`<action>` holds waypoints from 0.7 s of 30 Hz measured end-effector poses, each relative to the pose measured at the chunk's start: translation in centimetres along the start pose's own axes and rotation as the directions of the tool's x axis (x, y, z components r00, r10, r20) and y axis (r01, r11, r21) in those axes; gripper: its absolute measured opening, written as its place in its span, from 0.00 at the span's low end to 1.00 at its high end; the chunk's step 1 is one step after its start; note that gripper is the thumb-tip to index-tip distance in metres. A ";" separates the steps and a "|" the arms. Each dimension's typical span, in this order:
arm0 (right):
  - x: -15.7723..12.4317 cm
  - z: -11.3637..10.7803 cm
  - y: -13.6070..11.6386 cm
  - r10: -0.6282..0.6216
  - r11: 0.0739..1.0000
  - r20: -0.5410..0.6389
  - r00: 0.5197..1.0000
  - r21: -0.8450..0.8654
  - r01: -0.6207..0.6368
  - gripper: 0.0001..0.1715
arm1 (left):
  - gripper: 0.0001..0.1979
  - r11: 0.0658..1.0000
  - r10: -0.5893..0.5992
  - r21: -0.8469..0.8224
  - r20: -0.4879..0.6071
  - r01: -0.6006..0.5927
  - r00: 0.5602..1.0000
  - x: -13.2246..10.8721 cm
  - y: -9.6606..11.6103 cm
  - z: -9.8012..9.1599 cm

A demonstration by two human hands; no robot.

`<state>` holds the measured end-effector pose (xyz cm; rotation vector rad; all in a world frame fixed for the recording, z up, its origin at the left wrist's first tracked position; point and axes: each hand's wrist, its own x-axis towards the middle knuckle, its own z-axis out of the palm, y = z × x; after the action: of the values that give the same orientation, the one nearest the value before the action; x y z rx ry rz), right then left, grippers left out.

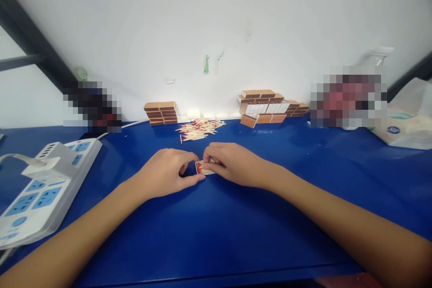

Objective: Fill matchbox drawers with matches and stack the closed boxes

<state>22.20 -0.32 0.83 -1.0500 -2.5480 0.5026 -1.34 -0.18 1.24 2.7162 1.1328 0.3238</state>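
Observation:
In front of me on the blue table lies a small white matchbox tray (pixel 197 170) with red-tipped matches (pixel 201 168) in it. Thumb and index finger of my left hand (pixel 170 171) close around the tray's left end. From the right, my right hand (pixel 232 162) reaches over the tray, its thumb and index finger pinched on matches there. Its fingers hide the tray's right part. Just beyond both hands spreads a loose pile of matches (pixel 200 128), red heads mostly toward the left.
Against the wall stand a stack of brown matchboxes (pixel 161 112) and, farther right, a larger stack of matchboxes (pixel 261 108). A white power strip (pixel 57 189) with a plugged-in adapter takes up the left side. A white plastic package (pixel 405 117) stands at the far right beside blurred items.

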 end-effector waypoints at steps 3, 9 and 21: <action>0.0 -0.2 0.1 0.001 1.000 -0.003 1.000 -0.003 -0.001 0.06 | 0.16 1.000 0.004 0.001 -0.001 -0.004 1.000 0.0 0.0 0.0; 0.0 -0.4 0.2 -0.004 1.000 -0.016 1.000 0.014 0.004 0.09 | 0.17 1.000 0.005 0.000 -0.001 -0.005 1.000 0.0 -0.2 0.1; 0.0 0.6 -0.2 -0.048 0.998 -0.029 0.998 0.031 0.049 0.07 | 0.15 1.000 0.029 -0.002 0.005 -0.029 1.000 0.1 0.2 0.1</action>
<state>21.83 -0.60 0.34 -0.9752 -2.5257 0.5090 -1.18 -0.25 1.20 2.7323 1.0926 0.3226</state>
